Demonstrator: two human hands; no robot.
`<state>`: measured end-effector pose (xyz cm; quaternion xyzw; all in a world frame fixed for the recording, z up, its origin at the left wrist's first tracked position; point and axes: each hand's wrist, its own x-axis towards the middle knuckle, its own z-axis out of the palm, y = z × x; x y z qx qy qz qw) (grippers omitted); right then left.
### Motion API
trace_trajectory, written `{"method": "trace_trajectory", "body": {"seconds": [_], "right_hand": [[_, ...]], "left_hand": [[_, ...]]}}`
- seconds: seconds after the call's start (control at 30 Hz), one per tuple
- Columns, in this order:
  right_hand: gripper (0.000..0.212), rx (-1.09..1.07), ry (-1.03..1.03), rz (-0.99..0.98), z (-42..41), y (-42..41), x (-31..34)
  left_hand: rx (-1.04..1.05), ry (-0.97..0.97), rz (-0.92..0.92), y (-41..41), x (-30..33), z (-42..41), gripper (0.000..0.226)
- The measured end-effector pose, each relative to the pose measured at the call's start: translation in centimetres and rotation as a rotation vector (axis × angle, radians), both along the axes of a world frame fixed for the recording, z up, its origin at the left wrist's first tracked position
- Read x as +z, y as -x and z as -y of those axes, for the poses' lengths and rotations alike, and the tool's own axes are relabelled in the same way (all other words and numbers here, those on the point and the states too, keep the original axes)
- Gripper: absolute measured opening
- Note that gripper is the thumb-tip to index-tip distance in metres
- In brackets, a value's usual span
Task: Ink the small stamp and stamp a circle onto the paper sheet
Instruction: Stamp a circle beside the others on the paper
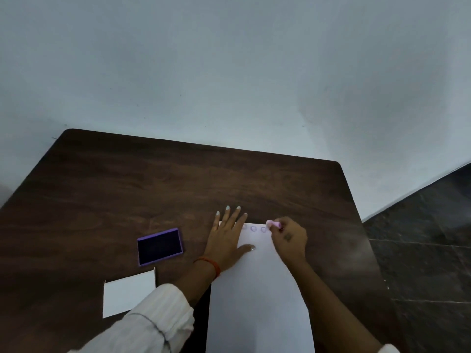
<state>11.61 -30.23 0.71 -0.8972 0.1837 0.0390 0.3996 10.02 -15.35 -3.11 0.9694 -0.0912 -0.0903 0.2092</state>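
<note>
The left hand (225, 240) lies flat, palm down, in the lower middle of the frame, fingers spread and pointing up, thumb stretched to the right. A white sleeve (153, 324) covers its forearm. The right hand (289, 238), just right of it, is curled closed; its fingertips seem to pinch something small.

A small pink stamp (273, 223) is held at the white paper sheet's (260, 296) 1 o'clock corner, beside purple stamped circles (253, 229).
</note>
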Motion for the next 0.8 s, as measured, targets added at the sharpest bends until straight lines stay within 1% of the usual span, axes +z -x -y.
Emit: {"method": "trace_trajectory", "body": {"seconds": [0.07, 0.13, 0.2, 0.23, 0.3, 0.4, 0.6, 0.67, 0.8], "right_hand": [[0.017, -0.155, -0.318, 0.035, 0.7, 1.2, 0.4], [0.019, -0.300, -0.666, -0.059, 1.3, 2.1, 0.9], [0.016, -0.368, -1.010, -0.170, 1.3, 3.6, 1.1], [0.015, -0.377, -1.127, -0.212, 1.2, 4.5, 1.1], [0.018, -0.378, -1.287, -0.269, 1.1, 6.4, 0.6], [0.020, -0.361, -1.403, -0.328, 0.7, 9.1, -0.3], [0.020, -0.341, -1.427, -0.411, -0.4, 11.3, -1.3], [0.020, -0.338, -1.426, -0.423, -0.6, 11.6, -1.5], [0.020, -0.320, -1.401, -0.432, -0.7, 11.9, -1.7]], "left_hand": [[0.049, 0.083, 0.045, 0.6, 1.0, -0.4, 0.075], [0.115, 0.171, 0.081, 1.6, 1.8, -1.1, 0.072], [0.179, 0.243, 0.091, 3.2, 2.4, -2.1, 0.071], [0.207, 0.274, 0.080, 4.1, 2.6, -2.6, 0.071], [0.260, 0.315, 0.044, 6.2, 2.9, -3.4, 0.072], [0.347, 0.315, 0.016, 9.4, 2.4, -4.5, 0.073], [0.449, 0.274, -0.016, 12.4, 0.2, -5.5, 0.069], [0.451, 0.258, -0.003, 12.5, -0.2, -5.3, 0.064], [0.454, 0.241, 0.020, 12.4, -0.7, -5.2, 0.047]]}}
